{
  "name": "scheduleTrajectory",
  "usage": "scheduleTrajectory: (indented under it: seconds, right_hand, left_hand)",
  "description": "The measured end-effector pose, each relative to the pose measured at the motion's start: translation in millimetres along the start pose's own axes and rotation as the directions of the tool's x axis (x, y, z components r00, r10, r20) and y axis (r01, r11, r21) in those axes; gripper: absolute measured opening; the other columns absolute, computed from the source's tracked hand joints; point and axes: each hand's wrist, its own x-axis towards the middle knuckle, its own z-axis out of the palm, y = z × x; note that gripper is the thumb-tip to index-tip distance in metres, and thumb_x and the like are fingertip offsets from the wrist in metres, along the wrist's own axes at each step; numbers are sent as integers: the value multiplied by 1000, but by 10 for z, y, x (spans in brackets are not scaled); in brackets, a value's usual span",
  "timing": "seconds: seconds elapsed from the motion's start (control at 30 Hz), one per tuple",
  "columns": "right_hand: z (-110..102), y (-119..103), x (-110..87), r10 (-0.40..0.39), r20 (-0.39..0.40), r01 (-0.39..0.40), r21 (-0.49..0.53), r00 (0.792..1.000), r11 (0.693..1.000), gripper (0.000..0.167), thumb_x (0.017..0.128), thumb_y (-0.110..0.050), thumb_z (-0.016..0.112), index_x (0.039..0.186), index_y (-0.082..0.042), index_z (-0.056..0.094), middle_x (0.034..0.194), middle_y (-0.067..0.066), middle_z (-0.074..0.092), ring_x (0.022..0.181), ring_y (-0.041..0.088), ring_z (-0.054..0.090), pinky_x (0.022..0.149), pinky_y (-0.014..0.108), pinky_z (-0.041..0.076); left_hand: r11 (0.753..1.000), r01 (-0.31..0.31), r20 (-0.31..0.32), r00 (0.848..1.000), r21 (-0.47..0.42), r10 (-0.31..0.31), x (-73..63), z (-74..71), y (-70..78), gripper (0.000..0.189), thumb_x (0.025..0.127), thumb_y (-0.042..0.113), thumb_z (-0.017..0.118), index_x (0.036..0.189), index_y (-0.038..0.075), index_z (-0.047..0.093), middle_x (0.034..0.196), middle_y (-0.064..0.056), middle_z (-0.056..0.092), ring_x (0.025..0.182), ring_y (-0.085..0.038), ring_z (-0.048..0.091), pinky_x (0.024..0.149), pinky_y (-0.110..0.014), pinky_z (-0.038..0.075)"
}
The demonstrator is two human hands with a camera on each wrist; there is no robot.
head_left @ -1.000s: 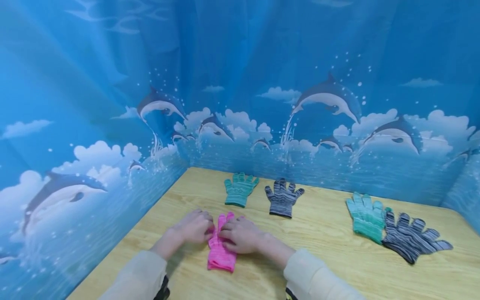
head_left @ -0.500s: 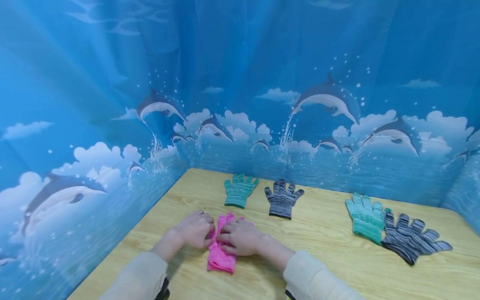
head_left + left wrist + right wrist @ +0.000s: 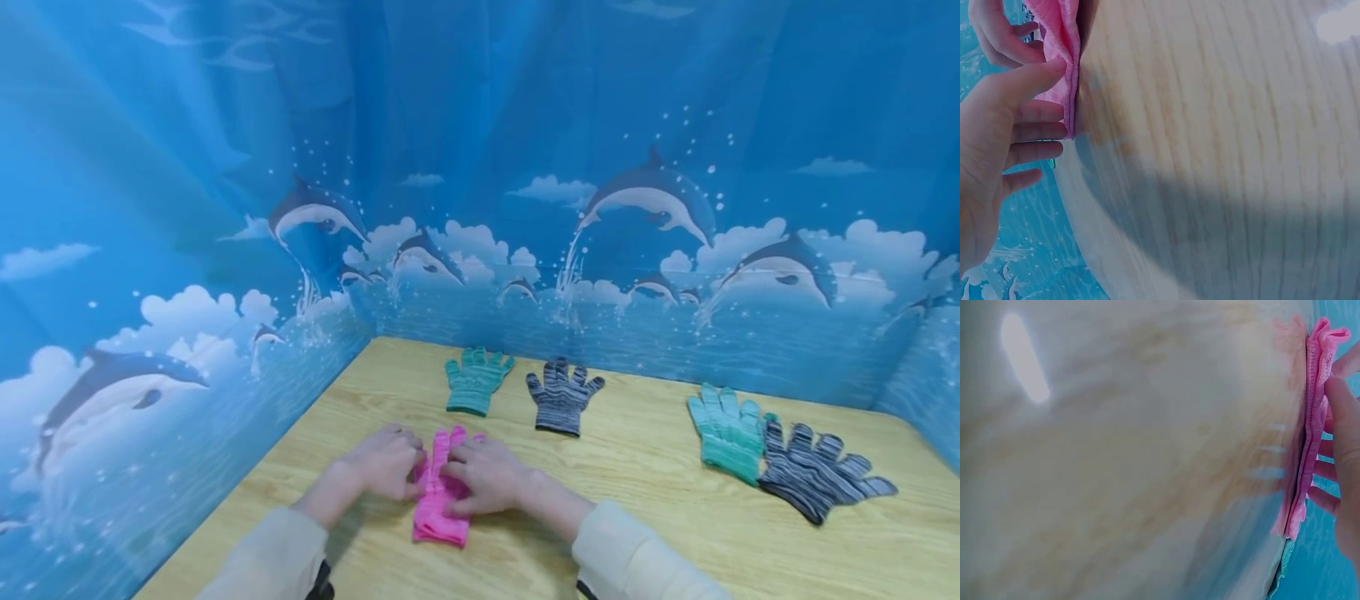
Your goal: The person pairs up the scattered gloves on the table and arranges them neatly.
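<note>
Head view, left hand (image 3: pixel 386 463) and right hand (image 3: pixel 487 475) touching knit pink glove (image 3: pixel 438 523), fingers (image 3: pixel 1038 132) spread

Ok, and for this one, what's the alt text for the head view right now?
A person's left hand and right hand touch a pink knit glove lying on a table. Farther back lie a green glove and a striped gray glove; at right, a second green glove and second striped glove overlap. Behind hangs a blue dolphin backdrop.
</note>
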Motion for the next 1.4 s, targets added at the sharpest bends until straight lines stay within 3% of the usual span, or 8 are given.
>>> scheduleTrajectory:
  seconds: [0.3,0.43,0.77,0.9,1.0,1.1,1.23,1.4]
  right_hand:
    - [23,-1,-7,-16,9,15,13,1000,1000,55,84,-64,48,116,-21,61,106,-5,56,95,9,51,85,31,43]
    - [18,6,-20,-12,1,12,39,1000,999,53,84,-60,52,117,-19,61,108,-4,57,97,9,51,85,29,43]
    - [-71,105,-173,87,39,-92,123,995,988,41,85,-47,59,113,-17,63,107,-1,57,97,11,53,82,26,45]
    - [-55,136,-215,88,6,-88,150,996,985,37,85,-46,60,107,-17,66,103,-3,58,94,10,53,80,24,45]
    - [-44,159,-247,92,3,-91,192,996,977,36,85,-43,61,109,-15,65,106,-1,59,97,11,54,83,24,45]
    - [-45,195,-287,102,12,-102,233,995,967,33,85,-37,62,109,-14,66,107,0,59,97,12,54,83,24,45]
    - [-45,257,-354,120,4,-117,262,993,958,24,85,-31,62,102,-14,66,103,0,59,93,12,54,81,24,45]
    - [-68,335,-449,164,15,-161,275,986,948,23,86,-26,61,102,-11,66,105,4,59,97,16,56,84,28,45]
  left_hand:
    - [996,61,38,998,-64,-58,35,-26,30,27,77,42,67,66,20,58,71,9,49,69,-11,50,88,-45,40]
    - [997,66,44,997,-42,-65,56,-30,41,31,77,43,68,64,20,52,69,10,45,65,-10,46,86,-43,41]
    - [1000,14,-20,1000,9,-14,66,-17,41,27,79,41,66,67,19,56,70,8,50,69,-12,51,83,-42,42]
    - [999,11,-62,998,-38,-13,108,-50,102,22,82,39,65,80,17,65,79,6,59,78,-13,56,86,-42,42]
    - [997,-41,-67,997,-59,37,156,-59,184,23,82,39,65,88,17,67,81,8,58,75,-9,54,78,-35,45]
    - [994,-100,-65,993,-39,97,191,-11,252,24,82,41,64,88,18,66,80,9,54,72,-7,49,72,-30,45]
    - [994,-105,-78,992,-10,104,193,80,300,26,83,42,63,94,19,66,92,5,56,85,-10,52,79,-33,45]
    - [991,-127,-153,979,45,133,179,172,319,26,87,40,58,98,18,65,97,1,56,90,-13,53,82,-38,45]
